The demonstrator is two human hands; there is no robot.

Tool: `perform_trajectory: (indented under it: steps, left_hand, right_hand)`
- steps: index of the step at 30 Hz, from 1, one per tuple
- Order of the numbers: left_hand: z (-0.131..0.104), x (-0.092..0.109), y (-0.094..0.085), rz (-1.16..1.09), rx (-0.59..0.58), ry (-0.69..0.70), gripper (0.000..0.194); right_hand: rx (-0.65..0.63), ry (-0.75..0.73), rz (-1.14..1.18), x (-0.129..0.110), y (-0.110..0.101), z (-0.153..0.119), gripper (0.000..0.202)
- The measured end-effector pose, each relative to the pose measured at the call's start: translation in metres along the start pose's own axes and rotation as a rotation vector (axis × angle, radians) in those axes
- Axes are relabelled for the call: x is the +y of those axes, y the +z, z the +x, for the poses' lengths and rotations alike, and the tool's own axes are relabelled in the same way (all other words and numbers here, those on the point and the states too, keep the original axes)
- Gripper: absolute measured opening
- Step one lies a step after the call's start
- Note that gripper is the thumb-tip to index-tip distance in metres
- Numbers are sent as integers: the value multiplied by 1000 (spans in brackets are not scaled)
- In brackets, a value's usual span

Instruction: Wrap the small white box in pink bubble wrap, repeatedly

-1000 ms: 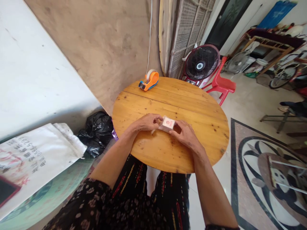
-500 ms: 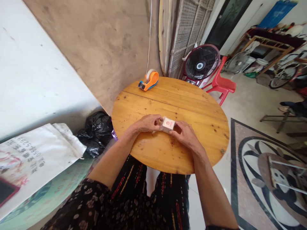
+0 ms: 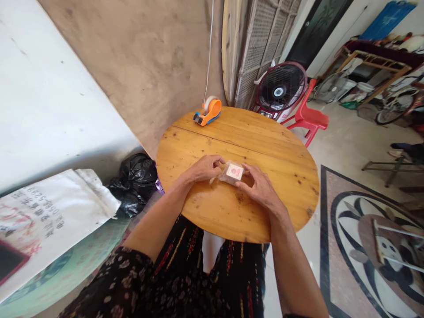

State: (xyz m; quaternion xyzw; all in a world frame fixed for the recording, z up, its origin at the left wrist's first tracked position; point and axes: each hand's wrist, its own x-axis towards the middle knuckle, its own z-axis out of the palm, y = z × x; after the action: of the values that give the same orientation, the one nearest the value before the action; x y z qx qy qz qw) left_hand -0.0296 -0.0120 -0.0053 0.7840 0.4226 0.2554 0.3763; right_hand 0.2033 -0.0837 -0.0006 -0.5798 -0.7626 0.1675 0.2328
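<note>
A small pale box point(image 3: 234, 171) with a red print on top sits near the middle of the round wooden table point(image 3: 281, 150). Clear wrap sticks out from its left side. My left hand point(image 3: 207, 168) is just left of the box, thumb and fingers apart, near the loose wrap. My right hand point(image 3: 257, 183) is at the box's right side, with its thumb and forefinger spread around that edge; whether the fingertips touch it is hard to tell.
An orange tape dispenser point(image 3: 208, 111) stands at the table's far left edge. Behind the table are a fan point(image 3: 281, 90) and a red chair point(image 3: 311, 115). A black plastic bag point(image 3: 132, 181) lies left of the table.
My left hand has let go of the box and opened slightly to the left. The wrap on the box's left side now shows. My right hand's grip has loosened.
</note>
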Motion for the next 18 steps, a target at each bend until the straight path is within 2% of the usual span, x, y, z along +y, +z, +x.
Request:
perform_trajectory:
  steps: [4,8,14,18]
  left_hand:
    - [-1,4,-1,-8,58,-17,36]
    - [-2,10,-1,13,77,-28,46]
    - [-3,16,4,11,9,-30,60]
    - [-3,14,7,-131,-46,-26,65]
  right_hand:
    - [11,6,-34,-3,2,1,72]
    - [-1,26,-45,-8,3,1,75]
    - [8,-4,-64,-8,8,0,71]
    - [68,-16,-53,-7,11,0,68]
